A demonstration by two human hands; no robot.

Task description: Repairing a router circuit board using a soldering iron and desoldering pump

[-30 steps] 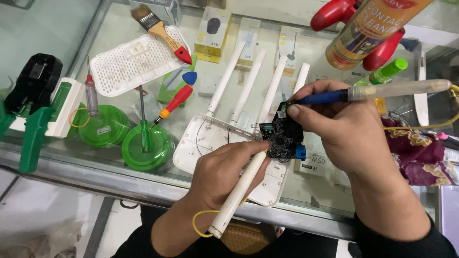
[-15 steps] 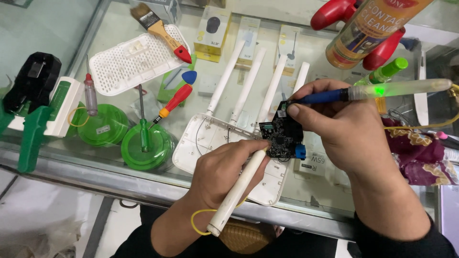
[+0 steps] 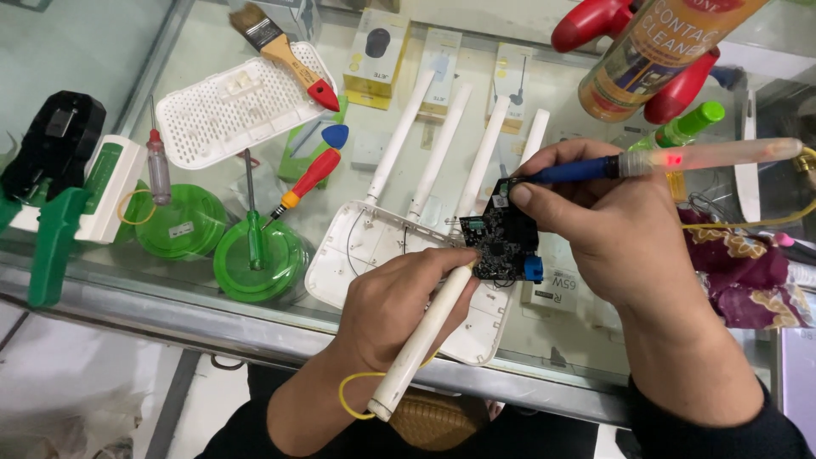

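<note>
My left hand (image 3: 406, 304) grips the near edge of a small black circuit board (image 3: 501, 242) with a blue socket, and a white antenna (image 3: 421, 340) lies under its fingers. My right hand (image 3: 608, 225) holds a soldering iron (image 3: 680, 160) with a blue grip and a clear handle showing a red light. Its tip rests at the board's upper left corner. The board is held above an open white router shell (image 3: 361, 255) whose white antennas (image 3: 442, 149) point away from me.
On the glass counter (image 3: 212, 327) lie two green round lids (image 3: 259, 255), screwdrivers, a red-handled brush (image 3: 285, 51), a white perforated cover (image 3: 234, 106), a green and black crimping tool (image 3: 51, 170), a spray can (image 3: 654, 51) and small boxes. Patterned cloth (image 3: 748, 272) lies at right.
The light in the soldering iron's handle has gone from green to red. Both hands and the board hold nearly the same place.
</note>
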